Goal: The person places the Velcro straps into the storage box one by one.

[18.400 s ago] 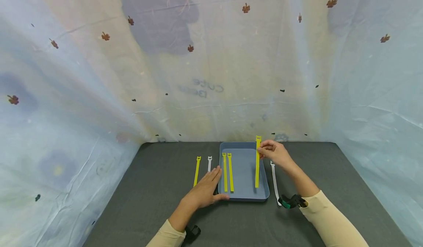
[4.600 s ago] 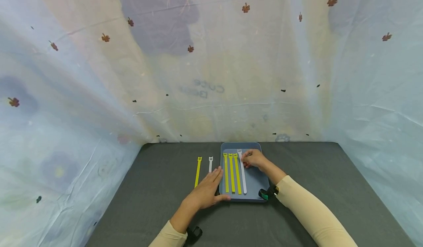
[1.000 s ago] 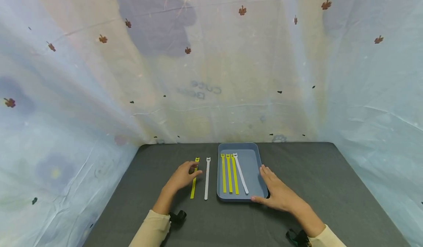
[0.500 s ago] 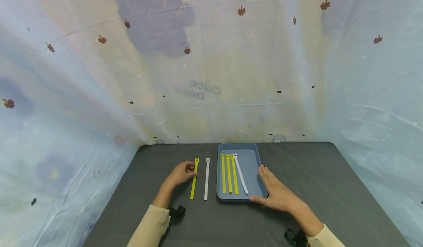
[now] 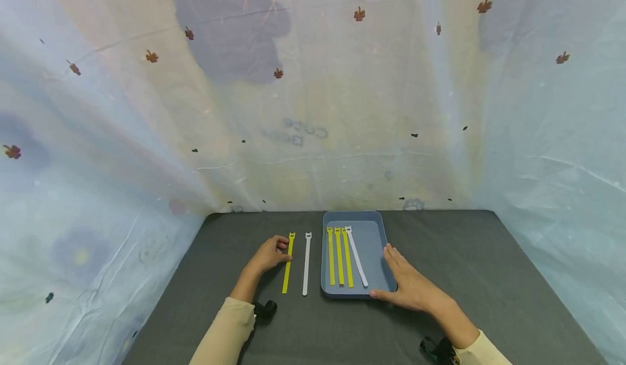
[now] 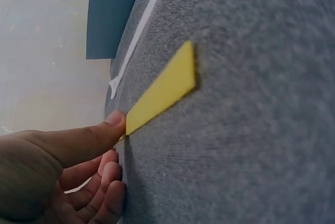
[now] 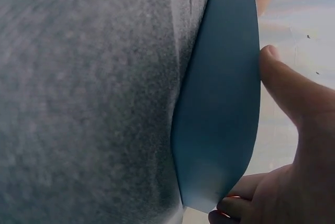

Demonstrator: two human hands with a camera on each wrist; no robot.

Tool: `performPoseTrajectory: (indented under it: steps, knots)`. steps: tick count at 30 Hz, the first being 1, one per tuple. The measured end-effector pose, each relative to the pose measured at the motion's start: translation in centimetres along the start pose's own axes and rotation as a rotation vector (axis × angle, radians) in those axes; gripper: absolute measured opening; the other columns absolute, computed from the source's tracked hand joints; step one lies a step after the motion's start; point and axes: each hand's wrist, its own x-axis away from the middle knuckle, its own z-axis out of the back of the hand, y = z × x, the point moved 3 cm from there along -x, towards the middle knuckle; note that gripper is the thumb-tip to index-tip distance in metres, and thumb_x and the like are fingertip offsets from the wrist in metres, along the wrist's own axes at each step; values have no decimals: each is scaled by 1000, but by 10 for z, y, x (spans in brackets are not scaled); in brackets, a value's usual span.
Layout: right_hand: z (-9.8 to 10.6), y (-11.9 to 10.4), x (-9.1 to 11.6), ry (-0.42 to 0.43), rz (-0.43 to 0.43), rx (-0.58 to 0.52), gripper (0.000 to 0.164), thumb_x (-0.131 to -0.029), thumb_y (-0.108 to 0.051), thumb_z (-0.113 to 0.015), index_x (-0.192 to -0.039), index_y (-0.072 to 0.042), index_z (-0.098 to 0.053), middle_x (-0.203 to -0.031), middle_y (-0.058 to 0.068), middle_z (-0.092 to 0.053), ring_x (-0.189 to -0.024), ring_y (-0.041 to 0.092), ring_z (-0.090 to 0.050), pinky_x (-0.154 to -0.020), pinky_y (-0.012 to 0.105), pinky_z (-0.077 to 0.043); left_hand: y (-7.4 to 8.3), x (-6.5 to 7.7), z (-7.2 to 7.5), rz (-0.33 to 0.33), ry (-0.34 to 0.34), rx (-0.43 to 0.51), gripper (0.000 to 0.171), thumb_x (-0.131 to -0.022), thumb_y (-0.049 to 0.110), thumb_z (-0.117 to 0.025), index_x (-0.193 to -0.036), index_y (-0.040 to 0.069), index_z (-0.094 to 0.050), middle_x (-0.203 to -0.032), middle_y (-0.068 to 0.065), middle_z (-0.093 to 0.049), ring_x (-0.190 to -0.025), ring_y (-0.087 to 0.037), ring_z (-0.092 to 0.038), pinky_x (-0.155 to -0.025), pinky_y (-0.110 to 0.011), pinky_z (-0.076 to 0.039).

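Observation:
My left hand (image 5: 268,255) pinches a yellow cable tie strap (image 5: 286,275) near its slotted head, left of the tray. In the left wrist view the thumb lies on the strap and its flat tail (image 6: 165,85) slants up over the cloth. Just right of it, a white cable tie strap (image 5: 306,267) lies on the table. The blue-grey tray (image 5: 374,240) holds three yellow straps (image 5: 339,262) side by side and a white strap (image 5: 358,259) set at a slant. Against the tray's right side and front corner rests my right hand (image 5: 411,286), fingers extended and thumb on the rim.
Dark grey cloth covers the table (image 5: 455,256). Behind and at both sides hangs a pale patterned sheet (image 5: 313,180). Each wrist carries a black strap mount (image 5: 265,309).
Over these frames, the right hand laid a yellow strap and a white strap in the tray, then moved to its right side. The left hand left the tray and took hold of the leftmost yellow strap.

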Motion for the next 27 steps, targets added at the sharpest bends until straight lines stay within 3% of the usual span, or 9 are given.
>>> performPoseTrajectory:
  steps: [7,18,27]
  knots:
    - [1,-1,0,-4,-5,-11,128,-89,-73,-75,-168,9,-17,-176,28,-11,-163,47,-16,-127,66,-29,4,-2,0,39,-3,14,49,-91,6,-87,-133,-2,-63,-122,-16,-67,-97,-27,-63,-85,-46,-56]
    - [1,1,1,3,-7,-4,129,-88,-77,-73,-168,8,-17,-176,28,-11,-163,47,-16,-127,66,-29,4,-5,-2,27,4,-22,39,-92,4,-86,-123,-3,-65,-112,-14,-66,-98,-29,-63,-88,-49,-55]
    - [1,2,0,4,-11,-6,130,-88,-78,-72,-169,7,-16,-177,27,-10,-163,46,-15,-127,65,-28,4,-3,0,-4,-36,-10,26,-94,3,-82,-114,-4,-67,-99,-11,-61,-85,-22,-57,-73,-34,-51]
